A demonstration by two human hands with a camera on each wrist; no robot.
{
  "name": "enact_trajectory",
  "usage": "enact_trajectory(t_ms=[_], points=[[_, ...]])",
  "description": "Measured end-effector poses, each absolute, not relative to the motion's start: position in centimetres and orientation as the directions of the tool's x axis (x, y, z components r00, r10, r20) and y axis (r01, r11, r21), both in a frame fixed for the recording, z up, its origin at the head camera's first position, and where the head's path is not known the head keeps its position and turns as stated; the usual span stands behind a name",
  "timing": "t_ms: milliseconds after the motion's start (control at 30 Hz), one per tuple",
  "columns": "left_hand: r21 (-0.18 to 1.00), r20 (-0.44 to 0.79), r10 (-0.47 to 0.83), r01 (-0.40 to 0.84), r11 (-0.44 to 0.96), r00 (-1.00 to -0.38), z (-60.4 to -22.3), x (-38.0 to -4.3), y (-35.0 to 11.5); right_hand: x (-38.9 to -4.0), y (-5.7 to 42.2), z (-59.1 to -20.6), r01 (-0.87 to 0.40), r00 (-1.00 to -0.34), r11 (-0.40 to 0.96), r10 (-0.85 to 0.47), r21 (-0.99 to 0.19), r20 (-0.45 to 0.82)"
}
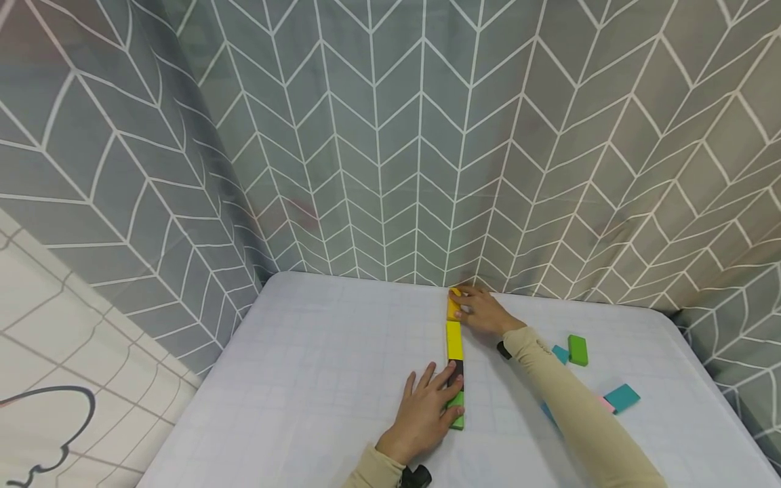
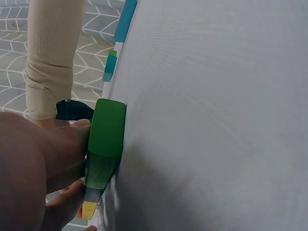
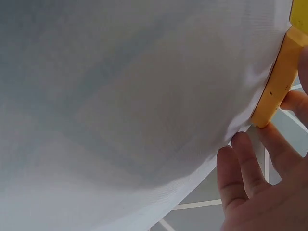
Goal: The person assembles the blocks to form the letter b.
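Here, the green block (image 1: 456, 411) is pressed by the left hand (image 1: 424, 411), fingers spread flat. The orange block (image 1: 453, 306) is pinched by the right hand (image 1: 484, 310).

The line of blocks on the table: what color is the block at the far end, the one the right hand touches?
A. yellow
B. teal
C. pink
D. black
A: the right hand rests on a yellow block at the far end of the line, by the curtain; the right wrist view shows the same yellow block against the fingers.
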State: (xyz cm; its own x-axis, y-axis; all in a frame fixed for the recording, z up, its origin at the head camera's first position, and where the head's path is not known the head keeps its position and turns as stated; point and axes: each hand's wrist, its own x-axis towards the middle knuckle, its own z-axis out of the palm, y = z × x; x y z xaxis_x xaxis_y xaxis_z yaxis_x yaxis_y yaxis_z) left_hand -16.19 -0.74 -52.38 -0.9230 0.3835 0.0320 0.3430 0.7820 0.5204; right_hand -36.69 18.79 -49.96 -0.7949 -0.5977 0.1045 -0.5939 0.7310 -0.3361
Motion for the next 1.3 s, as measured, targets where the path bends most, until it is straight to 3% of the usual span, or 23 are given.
enact_trajectory(t_ms=[900, 1167, 1300], points=[[0.503, 0.043, 0.389, 0.357, 0.787, -0.92, -52.61, -16.31, -0.67, -35.97, 18.55, -49.69, -0.565, -0.811, 0.749, -0.582, -0.347, 0.066], [0.491, 0.039, 0.393, 0.36, 0.793, -0.919, -52.41, -16.17, -0.5, -35.86, 19.13, -50.02, -0.605, -0.787, 0.725, -0.609, -0.33, 0.105], [0.502, 0.058, 0.385, 0.36, 0.786, -0.921, -52.4, -16.13, -0.74, -35.94, 19.44, -50.12, -0.608, -0.771, 0.695, -0.631, -0.384, 0.079]])
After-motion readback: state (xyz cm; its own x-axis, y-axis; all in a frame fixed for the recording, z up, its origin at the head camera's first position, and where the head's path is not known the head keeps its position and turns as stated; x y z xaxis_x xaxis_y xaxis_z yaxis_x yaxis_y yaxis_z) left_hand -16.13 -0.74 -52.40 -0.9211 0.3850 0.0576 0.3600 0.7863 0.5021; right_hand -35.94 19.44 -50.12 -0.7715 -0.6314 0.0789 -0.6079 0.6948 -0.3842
